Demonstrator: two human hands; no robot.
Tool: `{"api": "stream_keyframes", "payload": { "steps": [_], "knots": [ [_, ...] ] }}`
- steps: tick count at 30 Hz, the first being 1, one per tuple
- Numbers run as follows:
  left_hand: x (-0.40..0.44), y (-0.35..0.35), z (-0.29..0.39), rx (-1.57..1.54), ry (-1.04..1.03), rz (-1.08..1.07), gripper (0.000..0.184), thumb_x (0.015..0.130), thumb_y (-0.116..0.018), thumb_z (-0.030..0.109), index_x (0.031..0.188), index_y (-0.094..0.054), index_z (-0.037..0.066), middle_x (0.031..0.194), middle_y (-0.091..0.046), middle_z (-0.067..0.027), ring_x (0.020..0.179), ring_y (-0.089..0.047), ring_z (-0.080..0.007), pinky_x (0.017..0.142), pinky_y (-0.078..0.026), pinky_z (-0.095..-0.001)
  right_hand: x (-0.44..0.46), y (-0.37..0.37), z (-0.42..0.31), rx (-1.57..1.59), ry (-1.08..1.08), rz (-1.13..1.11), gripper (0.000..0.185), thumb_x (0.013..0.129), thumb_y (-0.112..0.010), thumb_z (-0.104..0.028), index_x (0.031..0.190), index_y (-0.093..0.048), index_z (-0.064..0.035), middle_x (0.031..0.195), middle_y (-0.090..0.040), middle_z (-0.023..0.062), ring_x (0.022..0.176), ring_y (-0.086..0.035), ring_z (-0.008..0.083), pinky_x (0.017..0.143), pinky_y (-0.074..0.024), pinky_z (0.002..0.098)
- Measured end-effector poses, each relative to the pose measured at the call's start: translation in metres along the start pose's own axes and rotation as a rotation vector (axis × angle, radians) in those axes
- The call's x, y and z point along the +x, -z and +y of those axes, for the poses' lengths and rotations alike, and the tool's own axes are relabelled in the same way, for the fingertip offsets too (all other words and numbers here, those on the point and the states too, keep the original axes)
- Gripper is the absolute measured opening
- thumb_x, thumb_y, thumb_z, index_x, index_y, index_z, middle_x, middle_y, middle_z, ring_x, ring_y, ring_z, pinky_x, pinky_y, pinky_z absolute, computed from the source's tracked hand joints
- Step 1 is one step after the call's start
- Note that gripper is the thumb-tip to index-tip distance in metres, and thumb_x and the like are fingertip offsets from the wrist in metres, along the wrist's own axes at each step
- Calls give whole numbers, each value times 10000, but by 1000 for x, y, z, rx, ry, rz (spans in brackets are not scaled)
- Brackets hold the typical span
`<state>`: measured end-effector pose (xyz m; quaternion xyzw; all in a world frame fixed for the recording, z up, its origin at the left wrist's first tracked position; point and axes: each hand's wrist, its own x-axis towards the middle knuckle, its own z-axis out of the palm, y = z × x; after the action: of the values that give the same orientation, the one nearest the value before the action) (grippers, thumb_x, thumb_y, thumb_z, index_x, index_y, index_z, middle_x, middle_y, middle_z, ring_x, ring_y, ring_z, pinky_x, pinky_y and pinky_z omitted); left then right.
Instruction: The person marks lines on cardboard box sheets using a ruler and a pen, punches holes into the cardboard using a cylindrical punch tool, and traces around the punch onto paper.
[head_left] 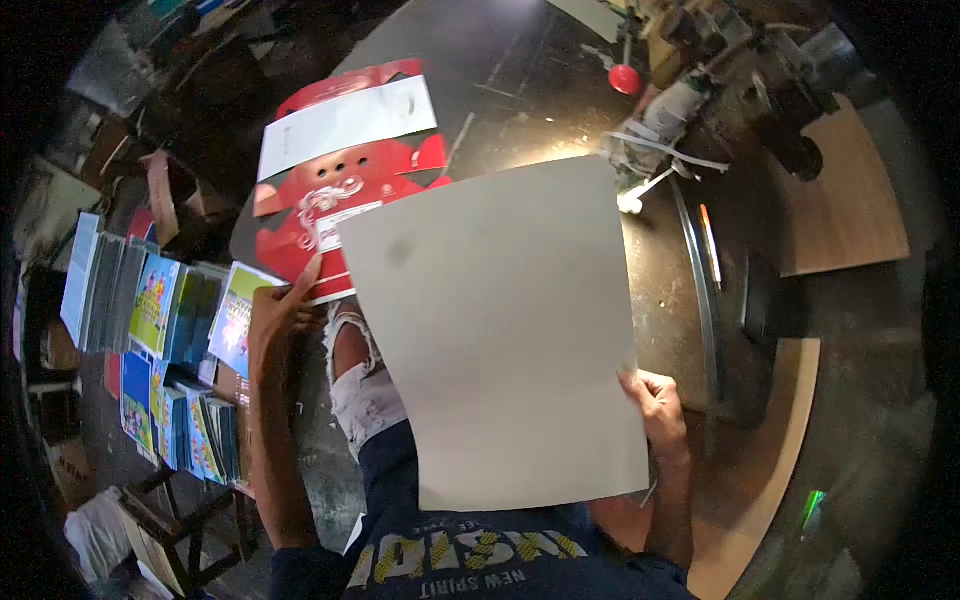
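A large plain grey-white sheet of card (500, 340) is held up in front of me, its right edge pinched by my right hand (655, 410). My left hand (288, 310) is closed at the near edge of a red printed die-cut carton blank (405, 185), with the thumb over that edge. The blank lies flat, with a white panel, small round holes and a swirl print. The grey-white sheet overlaps its right side and hides part of it.
Stacks of colourful printed booklets (165, 305) stand at the left on a wooden stool or rack (215, 540). On the right are a machine with a red ball knob (623, 79), a lit lamp (630, 203), a pen (710, 248) and a curved wooden edge (790, 440).
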<state>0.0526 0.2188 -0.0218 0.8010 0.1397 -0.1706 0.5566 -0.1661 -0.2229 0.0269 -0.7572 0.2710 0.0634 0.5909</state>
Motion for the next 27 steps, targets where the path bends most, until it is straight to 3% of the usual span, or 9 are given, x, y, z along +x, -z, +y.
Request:
{"api": "stream_keyframes", "payload": {
  "steps": [3, 10, 13, 16, 18, 20, 22, 24, 27],
  "knots": [
    [-9, 1, 4, -103, 24, 13, 527, 848, -769, 487, 902, -703, -33, 789, -693, -72, 683, -678, -133, 575, -558, -249, 0, 6, 4, 12, -47, -1, 350, 1011, -599, -213, 725, -580, -13, 690, -500, -75, 669, -412, 31, 583, -334, 240],
    [-2, 137, 31, 51, -554, 898, 407, 956, -685, 297, 1197, -662, -30, 1089, -723, -160, 898, -708, -194, 835, -597, -317, 36, -39, -25, -106, 59, -56, 284, 979, -625, -240, 975, -730, 24, 757, -663, 8, 706, -559, 63, 643, -460, 272],
    [-16, 157, 33, -152, -749, 842, 414, 964, -670, 248, 1252, -616, -45, 1151, -698, -169, 969, -700, -197, 826, -615, -306, 55, -41, -52, -57, -114, -200, 308, 987, -619, -276, 961, -739, 6, 769, -680, 24, 743, -570, 68, 674, -478, 276],
    [-50, 88, 24, -802, -602, 562, 465, 986, -635, 215, 1355, -516, -41, 1209, -656, -199, 983, -689, -171, 754, -615, -226, 57, -32, -53, -296, -82, 103, 356, 936, -690, -338, 1020, -711, 7, 763, -685, 58, 703, -613, 126, 684, -502, 314],
    [-72, 6, 21, -982, -391, 506, 364, 1020, -583, 260, 1308, -583, 37, 1144, -683, -88, 891, -661, -104, 687, -548, -190, 64, -10, -42, -315, -85, 242, 384, 896, -741, -353, 1060, -698, -8, 701, -658, 53, 661, -621, 144, 687, -506, 317],
    [-90, -57, -8, -1184, -231, 266, 382, 998, -618, 224, 1327, -553, 42, 1174, -678, -80, 919, -672, -119, 735, -595, -228, 79, 11, -22, -473, -113, 136, 373, 883, -760, -355, 1048, -667, -33, 649, -640, 61, 615, -608, 158, 635, -476, 353],
    [-107, -111, -16, -1134, -66, 231, 376, 1001, -603, 188, 1340, -538, 38, 1269, -650, -98, 1047, -685, -191, 827, -628, -300, 67, 10, -38, -636, -66, 205, 330, 899, -747, -329, 1007, -645, -34, 643, -632, 56, 611, -601, 153, 619, -462, 355],
    [-112, -121, -33, -896, -9, 152, 370, 1016, -584, 192, 1342, -523, 27, 1223, -655, -102, 964, -705, -192, 700, -655, -337, 57, 9, -64, -751, -35, 361, 267, 942, -702, -274, 896, -581, -40, 591, -548, 15, 579, -564, 114, 588, -438, 341],
    [-115, -111, -10, -641, -33, 180, 371, 1028, -561, 206, 1336, -505, 7, 1182, -656, -121, 906, -717, -194, 637, -667, -350, 58, 44, -49, -556, 156, 212, 252, 1019, -550, -194, 1217, -539, -38, 812, -590, 101, 679, -612, 160, 658, -513, 350]
  ]
}}
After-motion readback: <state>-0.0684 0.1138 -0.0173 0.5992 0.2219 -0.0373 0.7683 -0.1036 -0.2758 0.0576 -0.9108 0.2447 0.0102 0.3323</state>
